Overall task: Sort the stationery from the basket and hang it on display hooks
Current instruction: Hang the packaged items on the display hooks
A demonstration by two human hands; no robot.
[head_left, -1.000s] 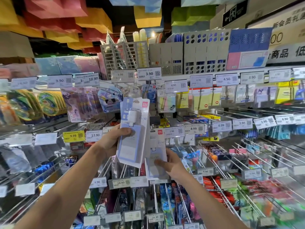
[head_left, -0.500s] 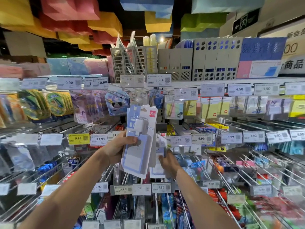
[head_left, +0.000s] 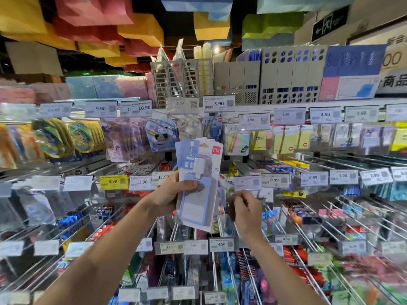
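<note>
My left hand (head_left: 168, 195) grips a fanned stack of blue-and-white card-holder packs (head_left: 193, 209), upright in front of the display hooks, with my thumb across the front pack. The front pack has a red logo in its top corner and a white clip. My right hand (head_left: 244, 211) is just right of the stack, below the 2.90 price tag (head_left: 246, 182). Its fingers are loosely curled and I see nothing in them. The stack hides the hook directly behind it. No basket is in view.
Rows of long metal display hooks (head_left: 293, 219) with price tags stick out towards me on every side, loaded with packaged stationery. Sticky notes (head_left: 284, 139) hang at the upper right. Grey file holders (head_left: 290, 78) stand on the top shelf.
My right hand held a single pack low beside the stack, lifted it in behind the stack, and now shows no pack. My left hand and its stack stayed in place.
</note>
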